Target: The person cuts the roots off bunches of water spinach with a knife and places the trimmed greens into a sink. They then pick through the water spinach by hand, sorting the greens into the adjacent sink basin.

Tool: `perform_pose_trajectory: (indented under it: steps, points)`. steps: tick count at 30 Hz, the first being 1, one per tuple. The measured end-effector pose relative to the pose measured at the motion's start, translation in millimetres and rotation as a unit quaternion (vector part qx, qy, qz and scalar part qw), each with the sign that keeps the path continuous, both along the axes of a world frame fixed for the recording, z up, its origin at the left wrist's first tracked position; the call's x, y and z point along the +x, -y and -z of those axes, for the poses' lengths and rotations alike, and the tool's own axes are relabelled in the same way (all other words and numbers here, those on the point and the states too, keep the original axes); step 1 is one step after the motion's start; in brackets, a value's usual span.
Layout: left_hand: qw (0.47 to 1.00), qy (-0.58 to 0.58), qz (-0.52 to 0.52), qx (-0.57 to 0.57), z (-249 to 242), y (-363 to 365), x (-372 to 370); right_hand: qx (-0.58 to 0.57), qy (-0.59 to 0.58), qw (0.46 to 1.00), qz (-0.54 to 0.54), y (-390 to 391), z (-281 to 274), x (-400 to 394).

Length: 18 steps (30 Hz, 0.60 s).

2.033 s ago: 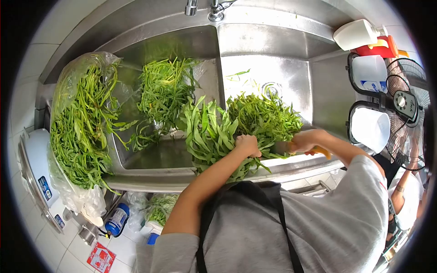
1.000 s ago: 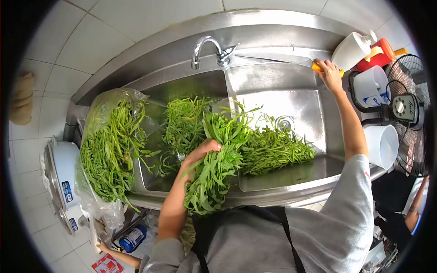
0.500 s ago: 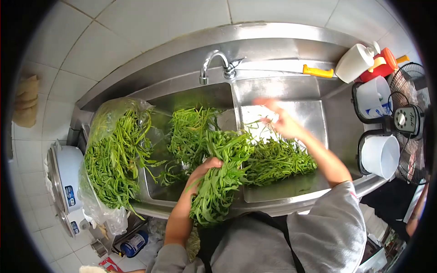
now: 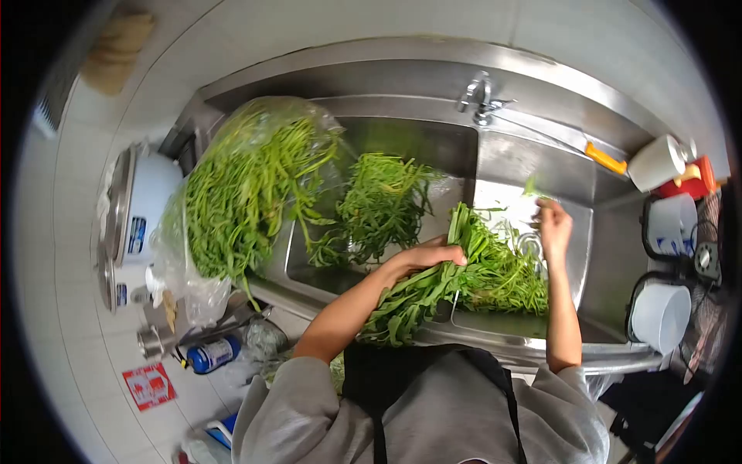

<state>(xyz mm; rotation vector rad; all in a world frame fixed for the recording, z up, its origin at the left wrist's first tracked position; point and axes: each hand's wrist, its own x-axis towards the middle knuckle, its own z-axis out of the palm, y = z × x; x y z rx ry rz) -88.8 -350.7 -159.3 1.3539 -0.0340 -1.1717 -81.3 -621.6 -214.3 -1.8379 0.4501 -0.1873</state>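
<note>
A bunch of leafy greens [image 4: 413,301] is gripped by my left hand [image 4: 437,254] over the divider of the steel double sink. My right hand [image 4: 553,224] is above the right basin, fingers curled together; a small blurred green piece [image 4: 530,184] shows just beyond it, and whether the fingers hold anything cannot be made out. Below and left of that hand, cut greens [image 4: 514,282] lie in the right basin. Another pile of greens [image 4: 382,205] rests in the left basin. A clear plastic bag [image 4: 209,166] full of long-stemmed greens leans over the sink's left side.
A faucet [image 4: 481,100] stands at the back, with an orange-handled tool [image 4: 605,158] on the ledge. White containers [image 4: 661,317] and a white bottle [image 4: 657,162] are at the right. A blue-grey pot [image 4: 154,205] stands left, a blue cylinder [image 4: 212,354] below it.
The view has shifted left and turned. My right hand has come back toward the right basin's front, and its fingers are now curled. My left hand still holds the bunch, now lower and more tilted.
</note>
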Motion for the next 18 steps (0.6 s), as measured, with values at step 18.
perform_pose_trajectory:
  steps: [18]
  points:
    - [0.914, 0.061, -0.398, -0.049, -95.1, -194.1, -15.9, -0.307, -0.259, 0.903, -0.155, 51.1, 97.8, -83.8]
